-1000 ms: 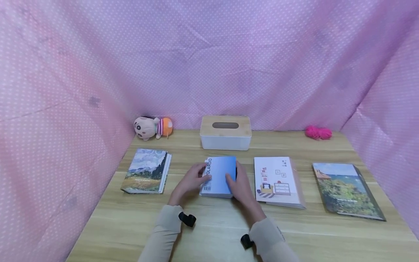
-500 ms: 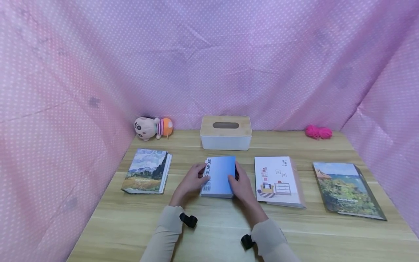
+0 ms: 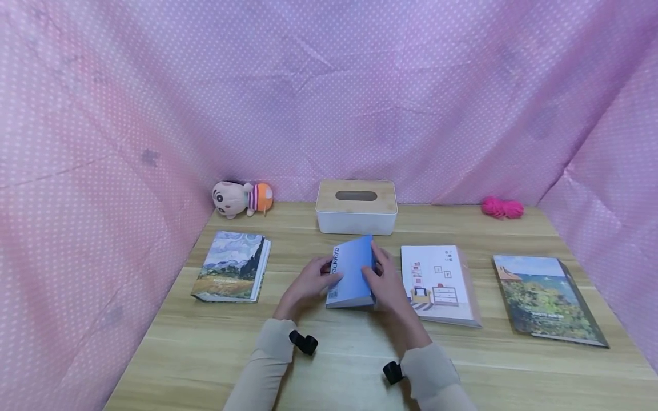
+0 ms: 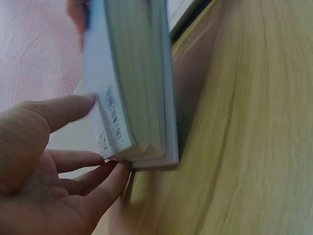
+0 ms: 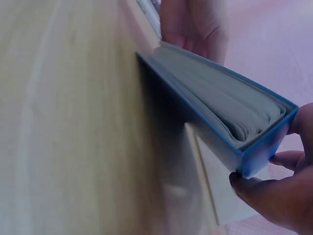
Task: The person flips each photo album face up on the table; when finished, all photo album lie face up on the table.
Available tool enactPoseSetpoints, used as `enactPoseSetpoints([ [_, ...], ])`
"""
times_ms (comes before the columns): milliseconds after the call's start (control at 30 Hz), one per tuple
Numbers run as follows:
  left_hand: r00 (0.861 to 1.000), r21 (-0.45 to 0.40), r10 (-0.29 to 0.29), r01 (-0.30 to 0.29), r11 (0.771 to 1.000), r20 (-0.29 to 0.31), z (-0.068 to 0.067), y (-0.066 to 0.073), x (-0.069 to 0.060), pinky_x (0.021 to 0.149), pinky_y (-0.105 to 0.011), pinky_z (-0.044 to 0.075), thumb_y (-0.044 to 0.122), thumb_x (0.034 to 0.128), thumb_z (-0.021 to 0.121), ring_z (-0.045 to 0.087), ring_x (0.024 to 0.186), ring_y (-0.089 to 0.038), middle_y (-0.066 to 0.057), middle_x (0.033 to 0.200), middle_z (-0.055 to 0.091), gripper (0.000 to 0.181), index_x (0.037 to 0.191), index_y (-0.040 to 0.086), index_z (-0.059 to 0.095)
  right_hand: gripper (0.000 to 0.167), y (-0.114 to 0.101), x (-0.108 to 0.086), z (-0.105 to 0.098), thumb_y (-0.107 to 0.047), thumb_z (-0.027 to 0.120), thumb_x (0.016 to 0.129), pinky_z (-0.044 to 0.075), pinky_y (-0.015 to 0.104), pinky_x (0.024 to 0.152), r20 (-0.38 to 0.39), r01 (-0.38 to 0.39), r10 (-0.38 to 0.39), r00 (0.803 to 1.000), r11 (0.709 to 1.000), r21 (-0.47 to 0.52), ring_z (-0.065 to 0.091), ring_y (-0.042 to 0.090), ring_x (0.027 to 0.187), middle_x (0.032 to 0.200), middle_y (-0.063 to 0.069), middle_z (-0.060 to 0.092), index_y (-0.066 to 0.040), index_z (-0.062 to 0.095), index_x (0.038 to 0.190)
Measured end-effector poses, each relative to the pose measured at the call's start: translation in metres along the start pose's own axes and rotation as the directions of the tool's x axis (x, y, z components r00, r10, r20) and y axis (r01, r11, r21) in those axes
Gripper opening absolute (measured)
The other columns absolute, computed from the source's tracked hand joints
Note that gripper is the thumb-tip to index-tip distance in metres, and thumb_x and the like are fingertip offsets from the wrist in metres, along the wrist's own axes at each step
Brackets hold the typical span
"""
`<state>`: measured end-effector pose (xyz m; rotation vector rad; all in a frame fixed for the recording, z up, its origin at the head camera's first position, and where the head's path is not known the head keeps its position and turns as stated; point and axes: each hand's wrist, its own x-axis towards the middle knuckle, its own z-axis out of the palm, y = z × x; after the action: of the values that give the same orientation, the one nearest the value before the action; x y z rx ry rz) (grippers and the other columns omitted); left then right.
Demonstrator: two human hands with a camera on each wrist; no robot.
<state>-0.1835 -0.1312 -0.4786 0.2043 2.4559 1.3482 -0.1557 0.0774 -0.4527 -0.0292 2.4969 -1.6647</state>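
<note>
A thick blue photo album [image 3: 351,271] lettered POLAROID is tilted in the middle of the table, its right side raised off the wood. My left hand [image 3: 312,281] pinches its left edge, with the thumb on the cover and fingers below, as the left wrist view shows. On the opposite side, my right hand [image 3: 382,279] grips the blue spine [image 5: 266,144]; the right wrist view shows the thumb and fingers around its corner. The inner pages [image 4: 134,83] show as a pale block between the covers.
A white album with a room drawing [image 3: 437,285] lies close on the right, a landscape album [image 3: 550,299] farther right. Another painted album [image 3: 231,267] lies left. Behind stand a tissue box [image 3: 356,214], a plush toy [image 3: 241,198] and pink yarn [image 3: 502,208].
The blue album has gone from lying flat to tilted, its right side lifted. Both hands have moved slightly right with it.
</note>
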Motion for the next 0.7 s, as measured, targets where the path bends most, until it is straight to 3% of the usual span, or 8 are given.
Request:
enactPoseSetpoints([
  [133, 0.998, 0.021, 0.042, -0.043, 0.999, 0.038, 0.003, 0.004, 0.004, 0.101, -0.044, 0.044, 0.045, 0.0936, 0.057, 0.051, 0.119, -0.025, -0.011, 0.133, 0.052, 0.065, 0.146, 0.01, 0.04, 0.061, -0.007, 0.001, -0.005, -0.033, 0.053, 0.098, 0.034, 0.056, 0.107, -0.005, 0.054, -0.054, 0.999, 0.998, -0.019, 0.029, 0.043, 0.14, 0.158, 0.014, 0.018, -0.031, 0.024, 0.152],
  [233, 0.997, 0.035, 0.049, -0.051, 0.998, 0.06, 0.004, 0.007, 0.006, 0.103, -0.045, 0.043, 0.053, 0.0921, 0.055, 0.051, 0.123, -0.026, -0.012, 0.138, 0.051, 0.072, 0.146, 0.009, 0.038, 0.061, -0.012, 0.001, -0.008, -0.038, 0.054, 0.097, 0.034, 0.054, 0.108, -0.008, 0.052, -0.052, 0.999, 0.999, -0.01, 0.032, 0.041, 0.139, 0.157, 0.015, 0.02, -0.029, 0.028, 0.151],
  [433, 0.995, 0.016, 0.066, -0.068, 0.998, 0.076, 0.001, 0.012, 0.005, 0.105, -0.047, 0.041, 0.057, 0.0908, 0.053, 0.049, 0.128, -0.027, -0.007, 0.144, 0.046, 0.067, 0.144, 0.016, 0.044, 0.066, -0.015, -0.001, -0.01, -0.045, 0.057, 0.093, 0.039, 0.054, 0.104, -0.004, 0.005, -0.004, 1.0, 0.989, 0.15, 0.036, 0.036, 0.138, 0.155, 0.008, 0.028, -0.025, 0.03, 0.15],
  [533, 0.994, -0.037, 0.085, -0.083, 0.996, 0.065, -0.003, 0.015, 0.001, 0.106, -0.048, 0.04, 0.057, 0.0904, 0.054, 0.048, 0.13, -0.028, -0.005, 0.148, 0.043, 0.065, 0.143, 0.019, 0.045, 0.062, -0.016, -0.001, -0.008, -0.037, 0.059, 0.094, 0.039, 0.051, 0.106, -0.013, 0.025, -0.022, 1.0, 0.97, 0.24, 0.039, 0.032, 0.137, 0.152, 0.006, 0.035, -0.022, 0.034, 0.148],
  [700, 0.985, -0.164, 0.169, -0.159, 0.974, 0.047, -0.008, 0.022, -0.004, 0.109, -0.047, 0.038, 0.051, 0.0931, 0.054, 0.045, 0.132, -0.024, 0.004, 0.148, 0.042, 0.057, 0.145, 0.031, 0.041, 0.055, -0.017, 0.001, -0.004, -0.021, 0.056, 0.097, 0.036, 0.047, 0.109, -0.006, 0.066, -0.067, 0.998, 0.956, 0.287, 0.04, 0.03, 0.137, 0.15, 0.009, 0.039, -0.018, 0.037, 0.148],
])
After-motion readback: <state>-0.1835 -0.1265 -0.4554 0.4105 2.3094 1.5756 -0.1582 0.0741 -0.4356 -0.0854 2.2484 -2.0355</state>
